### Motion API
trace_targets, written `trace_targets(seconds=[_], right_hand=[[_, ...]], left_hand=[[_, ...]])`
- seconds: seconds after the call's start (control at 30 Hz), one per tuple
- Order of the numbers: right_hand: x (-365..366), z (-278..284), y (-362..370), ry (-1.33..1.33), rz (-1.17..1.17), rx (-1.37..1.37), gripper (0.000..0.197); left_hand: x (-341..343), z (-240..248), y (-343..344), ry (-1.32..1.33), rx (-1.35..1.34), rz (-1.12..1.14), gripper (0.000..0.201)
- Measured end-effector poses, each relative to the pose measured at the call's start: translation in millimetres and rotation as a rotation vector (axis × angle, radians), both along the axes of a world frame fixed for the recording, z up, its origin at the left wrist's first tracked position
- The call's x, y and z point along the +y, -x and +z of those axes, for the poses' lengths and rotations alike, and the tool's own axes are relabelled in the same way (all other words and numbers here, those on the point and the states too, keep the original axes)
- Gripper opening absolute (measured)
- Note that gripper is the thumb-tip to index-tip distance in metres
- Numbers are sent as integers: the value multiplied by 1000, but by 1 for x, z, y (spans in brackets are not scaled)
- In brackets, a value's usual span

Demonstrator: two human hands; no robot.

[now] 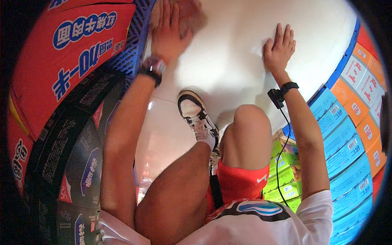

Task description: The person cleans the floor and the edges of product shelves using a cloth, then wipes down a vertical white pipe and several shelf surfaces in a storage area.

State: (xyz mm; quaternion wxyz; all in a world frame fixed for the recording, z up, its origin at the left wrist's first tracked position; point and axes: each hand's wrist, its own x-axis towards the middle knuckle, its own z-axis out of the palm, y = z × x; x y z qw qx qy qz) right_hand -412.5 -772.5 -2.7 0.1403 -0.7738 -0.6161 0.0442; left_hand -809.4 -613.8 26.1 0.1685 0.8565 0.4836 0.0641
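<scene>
My left hand (pixel 171 38) is at the upper left, beside a blue plastic lattice (pixel 130 51). Its fingers stretch forward and the thumb stands apart. Just beyond it is a blurred reddish-brown patch (pixel 192 18); whether it is a thing or a reflection I cannot make out. My right hand (pixel 279 49) lies palm down with fingers stretched over the glossy pale floor (pixel 228 61), and no object shows in it. A dark band (pixel 152 72) circles my left wrist. On the right wrist sits a black strap with a small device (pixel 276 98) and a cable.
Red cartons (pixel 73 53) and black cartons (pixel 83 163) are stacked close on the left. Blue boxes (pixel 345 151), orange boxes (pixel 369 130) and green boxes (pixel 281 175) stand on the right, by a blue edge (pixel 347 55). My shoe (pixel 194 112) is between my arms.
</scene>
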Motion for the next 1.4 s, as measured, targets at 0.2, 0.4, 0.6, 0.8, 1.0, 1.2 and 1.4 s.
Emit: trace_targets(seconds=[0.2, 0.4, 0.6, 0.8, 1.0, 1.2, 1.4], right_hand=[[-4, -1, -8, 8, -3, -25, 77], [-4, 4, -2, -8, -11, 10, 75], [-12, -3, -5, -124, 35, 11, 74], [-16, 5, -2, -16, -45, -46, 71], [-12, 3, -43, 122, -22, -61, 81], [-62, 21, -31, 291, 22, -55, 82], [-238, -8, 18, 117, -320, 38, 78]], left_hand=[[38, 44, -61, 150, 236, 87, 101], [18, 20, -22, 88, 75, 8, 100], [-40, 29, 36, -44, 107, -93, 95], [-123, 20, 119, 18, 48, -73, 82], [-220, 37, 182, 61, 262, -219, 86], [-343, 92, 253, 252, 620, -252, 86], [-382, 95, 250, 245, 783, -303, 86]])
